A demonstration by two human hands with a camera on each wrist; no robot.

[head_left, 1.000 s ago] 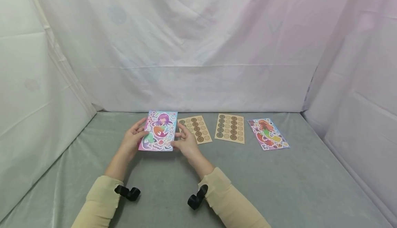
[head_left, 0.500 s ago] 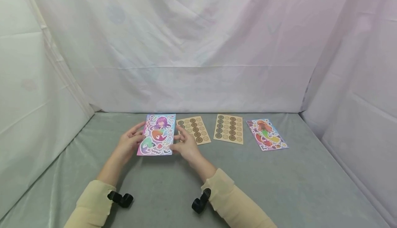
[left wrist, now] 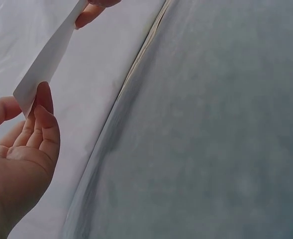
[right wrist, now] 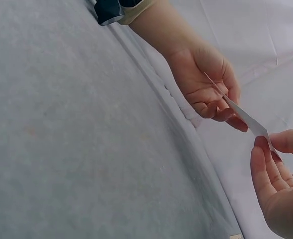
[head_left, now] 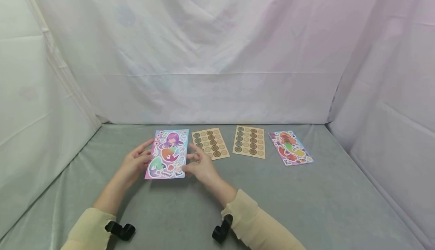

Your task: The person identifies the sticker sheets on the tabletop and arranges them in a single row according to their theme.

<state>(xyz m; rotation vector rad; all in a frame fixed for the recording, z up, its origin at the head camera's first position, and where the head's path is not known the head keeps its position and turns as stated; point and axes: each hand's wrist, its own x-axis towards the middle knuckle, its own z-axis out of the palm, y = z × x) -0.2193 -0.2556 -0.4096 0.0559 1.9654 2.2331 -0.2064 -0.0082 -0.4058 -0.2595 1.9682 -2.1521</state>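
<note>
A mermaid sticker sheet point(head_left: 168, 155) in pink and blue is held up between both hands, tilted above the grey cloth. My left hand point(head_left: 133, 164) pinches its left edge between thumb and fingers. On the opposite side, my right hand point(head_left: 202, 167) grips the lower right edge. Seen from the left wrist, the plain pale back of the sheet point(left wrist: 49, 57) shows, with the left hand point(left wrist: 24, 154) at its near end. From the right wrist the sheet point(right wrist: 248, 119) appears nearly edge-on, the right hand point(right wrist: 280, 184) pinching the near corner.
Two tan sheets of round stickers lie at the back, one sheet point(head_left: 210, 143) just beyond the right hand and another sheet point(head_left: 249, 141) beside it. Farther right lies a second mermaid sticker sheet point(head_left: 291, 148). White curtains point(head_left: 217, 91) stand behind and along both sides of the grey cloth point(head_left: 272, 201).
Both hands have brought the mermaid sticker sheet nearer and a little to the left, keeping their hold on its edges. The other sheets lie as before.
</note>
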